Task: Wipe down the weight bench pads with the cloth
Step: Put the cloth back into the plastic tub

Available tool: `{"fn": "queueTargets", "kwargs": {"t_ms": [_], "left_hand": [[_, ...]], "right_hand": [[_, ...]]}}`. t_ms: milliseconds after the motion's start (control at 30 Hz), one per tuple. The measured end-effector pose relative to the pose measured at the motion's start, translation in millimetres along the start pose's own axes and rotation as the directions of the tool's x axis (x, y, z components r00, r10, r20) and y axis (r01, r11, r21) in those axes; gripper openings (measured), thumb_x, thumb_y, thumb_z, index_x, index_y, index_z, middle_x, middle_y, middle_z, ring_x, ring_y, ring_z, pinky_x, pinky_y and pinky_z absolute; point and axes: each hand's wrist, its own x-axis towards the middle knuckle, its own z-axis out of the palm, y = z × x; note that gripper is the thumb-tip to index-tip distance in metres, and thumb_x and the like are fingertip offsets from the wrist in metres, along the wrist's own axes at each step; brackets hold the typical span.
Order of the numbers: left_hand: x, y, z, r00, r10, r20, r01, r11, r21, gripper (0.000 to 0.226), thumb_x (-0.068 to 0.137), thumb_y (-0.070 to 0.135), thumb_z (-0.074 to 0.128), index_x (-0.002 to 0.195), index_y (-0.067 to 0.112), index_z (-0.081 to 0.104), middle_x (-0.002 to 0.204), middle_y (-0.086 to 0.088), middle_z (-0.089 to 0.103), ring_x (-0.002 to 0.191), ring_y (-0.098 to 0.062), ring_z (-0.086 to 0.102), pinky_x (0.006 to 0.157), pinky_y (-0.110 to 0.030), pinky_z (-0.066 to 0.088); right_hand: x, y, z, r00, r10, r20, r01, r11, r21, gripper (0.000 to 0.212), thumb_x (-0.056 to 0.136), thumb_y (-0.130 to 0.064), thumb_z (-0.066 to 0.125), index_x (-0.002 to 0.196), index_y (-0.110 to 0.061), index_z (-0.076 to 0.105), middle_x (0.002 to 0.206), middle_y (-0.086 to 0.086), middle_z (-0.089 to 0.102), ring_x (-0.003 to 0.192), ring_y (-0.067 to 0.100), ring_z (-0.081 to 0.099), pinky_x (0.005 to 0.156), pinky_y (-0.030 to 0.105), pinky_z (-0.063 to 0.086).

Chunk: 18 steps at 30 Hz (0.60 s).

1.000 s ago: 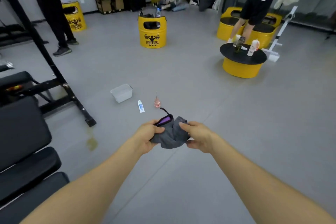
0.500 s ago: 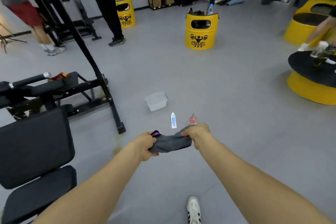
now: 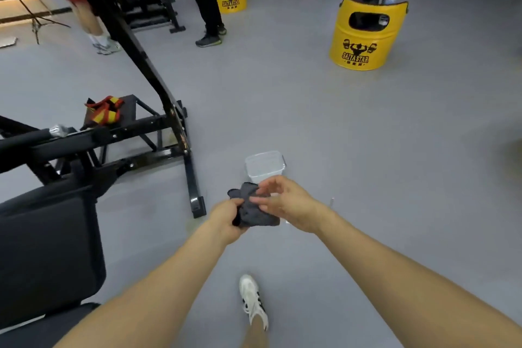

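That small dark grey fabric cloth (image 3: 252,207) looks light and floppy, bunched mid-air between the left hand (image 3: 226,216) gripping its near-left edge and the right hand (image 3: 285,203) pinching its top, so I'd wad it into the palm before hitting the black padded bench (image 3: 48,248) at near left.

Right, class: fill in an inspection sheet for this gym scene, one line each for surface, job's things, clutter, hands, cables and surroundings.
Surface: grey floor; faint stain near the rack foot.
Job's things: grey cloth bunched between both hands; black bench pads at left, not touched.
Clutter: clear plastic tub on the floor; red-yellow straps on the rack.
Hands: left hand grips the cloth; right hand pinches it.
Cables: nothing seen.
Surroundings: yellow bins, two people standing behind.
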Motion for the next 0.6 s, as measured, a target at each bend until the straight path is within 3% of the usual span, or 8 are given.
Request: {"fn": "queueTargets", "kwargs": {"t_ms": [67,100,167,233,333,433,500,600], "left_hand": [[30,25,11,1.000,0.005,-0.015,-0.006,1.000,-0.017,0.022,0.092,-0.002,0.039,0.081,0.006,0.056,0.068,-0.010,0.065,0.068,-0.022,0.058,0.048,-0.025,0.053],[41,39,19,1.000,0.008,-0.008,-0.009,1.000,-0.029,0.021,0.092,-0.002,0.039,0.085,0.005,0.057,0.070,-0.011,0.065,0.068,-0.023,0.058,0.050,-0.027,0.053],[66,68,35,1.000,0.020,0.017,-0.019,0.996,-0.088,0.018,0.094,0.000,0.041,0.102,0.004,0.057,0.083,-0.013,0.065,0.075,-0.024,0.060,0.065,-0.036,0.052],[93,94,42,0.999,0.040,0.012,-0.038,0.990,-0.136,0.022,0.094,0.001,0.041,0.111,0.004,0.056,0.088,-0.014,0.063,0.077,-0.025,0.061,0.073,-0.038,0.050],[144,130,48,0.995,0.074,-0.065,-0.078,0.995,-0.060,0.022,0.092,0.000,0.044,0.110,0.003,0.056,0.088,-0.012,0.063,0.077,-0.023,0.060,0.068,-0.032,0.051],[193,159,47,0.987,0.083,-0.141,-0.060,0.986,0.155,0.012,0.089,0.002,0.047,0.092,0.008,0.057,0.082,-0.005,0.057,0.074,-0.017,0.053,0.068,-0.024,0.045],[232,176,45,0.974,0.112,-0.199,-0.047,0.951,0.304,0.009,0.090,0.008,0.051,0.097,0.012,0.054,0.094,-0.005,0.053,0.086,-0.019,0.050,0.080,-0.028,0.043],[289,204,43,0.959,0.141,-0.247,-0.039,0.925,0.377,0.019,0.091,0.015,0.054,0.109,0.018,0.048,0.113,-0.004,0.050,0.107,-0.021,0.047,0.097,-0.034,0.039]], "right_hand": [[44,-5,-12,0.976,0.098,-0.194,-0.091,0.995,0.047,0.017,0.085,0.000,0.061,0.083,-0.014,0.052,0.085,0.002,0.054,0.089,0.021,0.056,0.080,0.028,0.050],[66,-7,-17,0.950,0.178,-0.256,-0.176,0.984,0.028,0.013,0.086,-0.008,0.062,0.082,-0.015,0.052,0.085,0.002,0.053,0.087,0.022,0.054,0.076,0.028,0.049],[105,-14,-22,0.902,0.386,-0.193,-0.383,0.922,0.051,0.024,0.086,-0.033,0.065,0.099,-0.016,0.053,0.098,0.004,0.054,0.090,0.024,0.054,0.076,0.031,0.047],[141,-19,-17,0.866,0.496,-0.066,-0.481,0.862,0.162,0.041,0.085,-0.042,0.064,0.114,-0.015,0.054,0.104,0.008,0.055,0.087,0.023,0.055,0.075,0.033,0.046],[205,-35,-13,0.909,0.401,-0.111,-0.348,0.879,0.327,0.034,0.087,-0.014,0.060,0.120,-0.007,0.054,0.101,0.009,0.061,0.086,0.020,0.057,0.079,0.031,0.045],[261,-49,-21,0.921,0.342,-0.186,-0.277,0.912,0.303,0.033,0.085,0.001,0.056,0.117,-0.006,0.052,0.104,0.009,0.062,0.097,0.024,0.058,0.081,0.034,0.049],[300,-56,-33,0.922,0.325,-0.210,-0.275,0.932,0.235,0.027,0.085,0.003,0.054,0.109,-0.009,0.050,0.093,0.004,0.060,0.087,0.020,0.059,0.078,0.033,0.052],[372,-54,-56,0.913,0.297,-0.281,-0.279,0.955,0.102,0.025,0.083,0.004,0.056,0.104,-0.009,0.049,0.092,0.006,0.057,0.086,0.021,0.058,0.078,0.035,0.054]]}}
